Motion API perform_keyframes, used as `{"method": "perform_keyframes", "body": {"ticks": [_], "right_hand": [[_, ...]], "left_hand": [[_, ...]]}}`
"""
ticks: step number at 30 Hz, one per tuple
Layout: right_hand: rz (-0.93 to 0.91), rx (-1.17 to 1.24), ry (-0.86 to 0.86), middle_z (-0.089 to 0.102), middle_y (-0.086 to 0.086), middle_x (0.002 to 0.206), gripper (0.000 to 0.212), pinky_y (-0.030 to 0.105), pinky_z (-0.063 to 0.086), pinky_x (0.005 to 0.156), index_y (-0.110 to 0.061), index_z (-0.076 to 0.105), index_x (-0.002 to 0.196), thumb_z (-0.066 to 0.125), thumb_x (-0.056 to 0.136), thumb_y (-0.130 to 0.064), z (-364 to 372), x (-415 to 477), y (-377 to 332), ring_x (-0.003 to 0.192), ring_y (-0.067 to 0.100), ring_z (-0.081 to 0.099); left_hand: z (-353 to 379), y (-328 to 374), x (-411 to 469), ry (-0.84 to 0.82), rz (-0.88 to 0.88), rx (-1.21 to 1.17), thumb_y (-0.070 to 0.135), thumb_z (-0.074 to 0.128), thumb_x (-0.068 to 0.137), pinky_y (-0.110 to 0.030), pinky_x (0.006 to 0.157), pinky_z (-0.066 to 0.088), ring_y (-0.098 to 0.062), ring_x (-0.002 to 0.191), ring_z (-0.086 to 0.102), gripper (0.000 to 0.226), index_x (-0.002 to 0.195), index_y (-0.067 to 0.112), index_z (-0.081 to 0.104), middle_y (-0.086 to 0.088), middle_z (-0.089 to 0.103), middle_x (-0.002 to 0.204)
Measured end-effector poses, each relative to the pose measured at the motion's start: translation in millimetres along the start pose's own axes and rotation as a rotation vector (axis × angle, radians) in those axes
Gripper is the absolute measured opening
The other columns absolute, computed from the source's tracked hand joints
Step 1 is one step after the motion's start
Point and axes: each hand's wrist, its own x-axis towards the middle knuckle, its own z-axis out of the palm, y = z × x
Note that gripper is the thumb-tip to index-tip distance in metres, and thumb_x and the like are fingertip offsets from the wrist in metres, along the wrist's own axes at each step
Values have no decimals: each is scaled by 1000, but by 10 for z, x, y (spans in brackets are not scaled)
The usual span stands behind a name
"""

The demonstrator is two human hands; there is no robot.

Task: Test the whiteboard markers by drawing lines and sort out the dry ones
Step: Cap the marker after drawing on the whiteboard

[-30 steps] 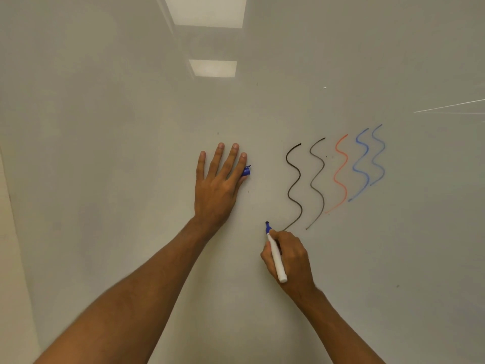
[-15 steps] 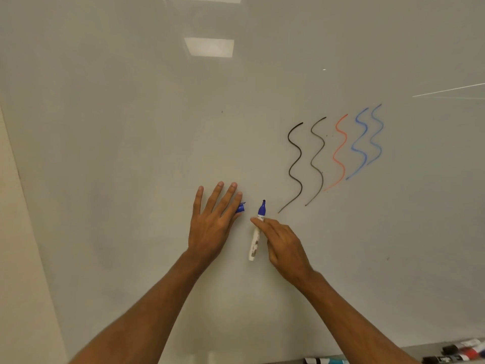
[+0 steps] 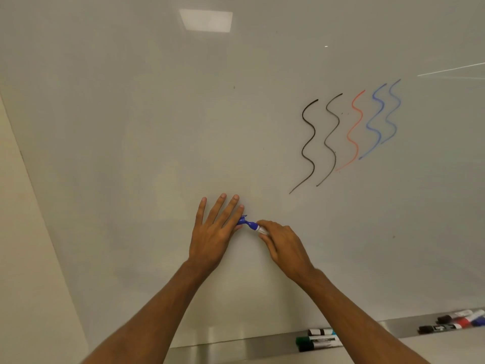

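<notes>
Metal tray (image 3: 236, 348) along the foot of the whiteboard (image 3: 131, 127) carries two lots of markers: a green-and-black group (image 3: 317, 341) beside the person's right forearm and a second group (image 3: 456, 321) at the far right edge. Above the tray, both bare forearms reach up to the board, where the hands meet. The left hand (image 3: 212, 232) lies flat against the surface with its fingers straight and spread. A blue cap (image 3: 242, 220) peeks out from under the forefinger; the thumb is hidden, so how the cap is held cannot be told. The right hand (image 3: 283, 245) has its fingers curled round the white barrel of the blue marker (image 3: 258, 228), whose blue end points left and sits right at the cap's mouth. Higher up and to the right, well apart from the hands, five wavy test lines run side by side: two black lines (image 3: 308, 145), one orange-red line (image 3: 354, 130) and two blue lines (image 3: 375, 122). Near the top, a ceiling light reflection (image 3: 206, 20) glows on the glossy board.
</notes>
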Motion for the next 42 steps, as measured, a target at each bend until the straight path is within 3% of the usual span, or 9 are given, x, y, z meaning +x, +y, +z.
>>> {"method": "perform_keyframes", "body": {"ticks": [3,7,9,12,17,24,36,39,42], "right_hand": [[-16,-9,-17,71,8,99,53,30,52,72,-8,62,115,25,101,-44,-9,-38,-18,79,22,68],[-70,-31,-49,71,4,94,26,34,52,71,-12,64,110,49,94,-25,-72,-76,1,78,21,67],[-58,-28,-38,71,4,92,22,36,51,71,-13,65,108,58,88,-16,-97,-100,22,77,22,66],[-23,8,-45,71,9,91,23,39,50,71,-8,67,105,58,84,-11,-132,-207,61,77,26,66],[98,84,-139,69,14,97,25,33,43,79,-5,66,110,53,89,-10,-246,-477,217,85,30,63],[251,108,-173,68,9,97,23,23,35,79,-10,64,113,54,93,-6,-708,-1010,600,88,22,58],[427,-19,-406,69,11,102,24,37,51,81,-10,64,117,56,94,-15,-1921,-2392,1588,89,23,63],[441,-137,-341,71,9,98,21,36,52,79,-11,69,109,63,89,-15,-2205,-2869,1829,85,24,65],[556,-272,-317,73,5,93,22,38,54,77,-15,71,106,70,84,-17,-2448,-3411,2044,80,23,67]], "left_hand": [[1,41,-94,-11,24,-19,33,52,97,-61,114,22,-34,141,36,48,141,12,50,-12,43,150],[-8,130,-167,-31,64,-65,21,70,86,-62,111,25,-33,133,47,45,129,13,63,-10,53,142],[-33,224,-178,-23,45,-93,18,77,81,-55,106,28,-29,121,58,43,122,13,65,-6,64,128],[-100,415,-188,-36,-23,-143,15,83,76,-43,87,26,-20,100,62,43,114,20,61,3,70,104],[-106,775,-174,-121,-41,-191,13,81,78,-37,77,20,-18,85,64,38,109,21,59,6,69,97],[-40,1545,15,-214,12,-251,9,83,76,-38,78,21,-19,85,65,40,108,17,60,2,70,98],[184,3579,220,-437,126,-433,15,82,77,-42,86,26,-22,81,64,30,101,17,65,-1,68,87],[244,4239,255,-514,104,-504,15,82,76,-43,88,25,-21,86,64,30,99,20,64,2,68,92],[267,4886,265,-653,83,-559,26,77,82,-48,96,30,-21,102,62,31,109,22,63,1,68,110]]}}
